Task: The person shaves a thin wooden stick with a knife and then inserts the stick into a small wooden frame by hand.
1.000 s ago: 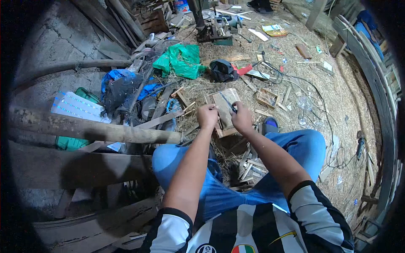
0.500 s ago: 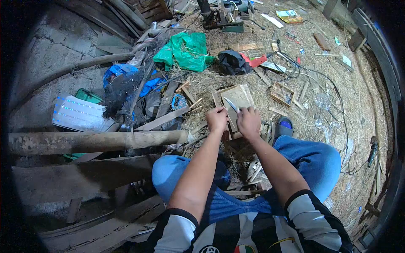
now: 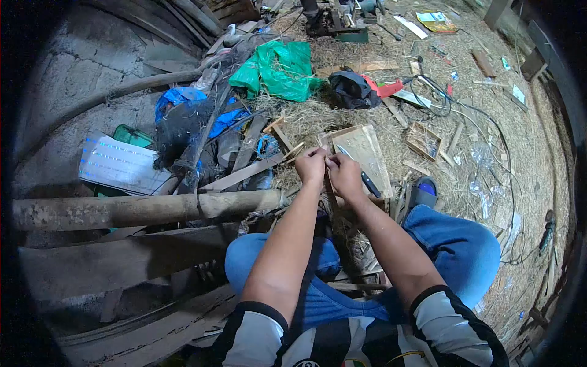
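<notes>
My left hand (image 3: 310, 166) and my right hand (image 3: 344, 176) are close together over the left edge of a flat wooden board (image 3: 370, 150). Fingertips are pinched on both hands, nearly meeting; whatever they hold is too small or hidden to make out. Along the right side of my right hand, a knife with a black handle (image 3: 370, 185) lies on the board, its pale blade pointing up and left. Thin wood strips show at the board's left side, partly behind my hands.
A small wooden box frame (image 3: 424, 140) lies to the right. Beyond are a green plastic bag (image 3: 278, 70), a black bag (image 3: 353, 90) and cables on straw. A thick bamboo pole (image 3: 147, 209) and planks run along the left. My sandalled foot (image 3: 424, 191) is right of the board.
My right hand, earlier over the knife, has moved left and closer to my left hand. The knife's black handle now shows beside it. The camera view has shifted slightly.
</notes>
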{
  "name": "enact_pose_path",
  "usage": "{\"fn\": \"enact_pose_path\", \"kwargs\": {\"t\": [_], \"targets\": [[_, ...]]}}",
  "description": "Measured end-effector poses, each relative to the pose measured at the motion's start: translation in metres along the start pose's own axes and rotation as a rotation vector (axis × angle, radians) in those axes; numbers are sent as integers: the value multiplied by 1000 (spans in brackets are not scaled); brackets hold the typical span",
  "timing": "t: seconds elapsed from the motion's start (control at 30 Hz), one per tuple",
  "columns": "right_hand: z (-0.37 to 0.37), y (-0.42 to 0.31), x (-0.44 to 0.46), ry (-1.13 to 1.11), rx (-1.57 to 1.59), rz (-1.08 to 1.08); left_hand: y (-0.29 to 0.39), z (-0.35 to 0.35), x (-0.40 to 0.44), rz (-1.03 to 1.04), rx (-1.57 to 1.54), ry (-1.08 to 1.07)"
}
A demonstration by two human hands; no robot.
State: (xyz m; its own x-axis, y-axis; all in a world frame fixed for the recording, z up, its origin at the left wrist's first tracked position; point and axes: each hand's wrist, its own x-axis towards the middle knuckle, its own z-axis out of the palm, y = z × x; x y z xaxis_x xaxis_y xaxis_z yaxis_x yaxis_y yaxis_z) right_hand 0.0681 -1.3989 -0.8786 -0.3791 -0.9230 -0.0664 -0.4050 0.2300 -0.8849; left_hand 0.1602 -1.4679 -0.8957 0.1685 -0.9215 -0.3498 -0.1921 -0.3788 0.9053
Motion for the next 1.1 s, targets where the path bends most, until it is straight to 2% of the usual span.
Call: {"fn": "enact_pose_path", "kwargs": {"t": [0.03,0.07,0.13,0.2,0.27,0.3,0.33,0.4,0.43,0.53,0.67,0.8,0.93,1.0,1.07,1.1], "targets": [[3,-4,4,-14,-14,40,-2,-4,8,70,135,36],[6,-7,7,-28,-29,80,-3,-7,17,67,140,44],[8,-19,13,-16,26,57,1,-13,35,-86,-127,108],[16,-23,17,-1,80,38,-14,-25,70,-129,-145,120],[23,-20,21,-29,59,75,-35,-33,105,-8,543,342],[25,-20,23,-32,86,101,-13,-35,97,-120,431,278],[27,-19,24,-32,86,105,-19,-36,109,-122,434,276],[28,-19,27,-71,113,120,-48,-40,144,15,613,350],[29,-19,28,-76,132,122,-82,-44,179,-19,575,371],[32,-19,31,-108,129,144,-81,-37,189,11,678,453],[35,-16,31,-133,184,139,-61,-27,182,-101,726,482],[40,-5,29,-133,160,103,-51,-25,185,-209,728,412],[38,-3,29,-127,137,91,-60,-45,205,-158,791,319],[33,-10,31,-131,139,89,-55,-54,205,-101,814,351],[23,-27,34,-183,208,119,-38,-72,204,12,709,235],[18,-36,35,-166,238,82,-23,-79,200,20,639,249]]}}
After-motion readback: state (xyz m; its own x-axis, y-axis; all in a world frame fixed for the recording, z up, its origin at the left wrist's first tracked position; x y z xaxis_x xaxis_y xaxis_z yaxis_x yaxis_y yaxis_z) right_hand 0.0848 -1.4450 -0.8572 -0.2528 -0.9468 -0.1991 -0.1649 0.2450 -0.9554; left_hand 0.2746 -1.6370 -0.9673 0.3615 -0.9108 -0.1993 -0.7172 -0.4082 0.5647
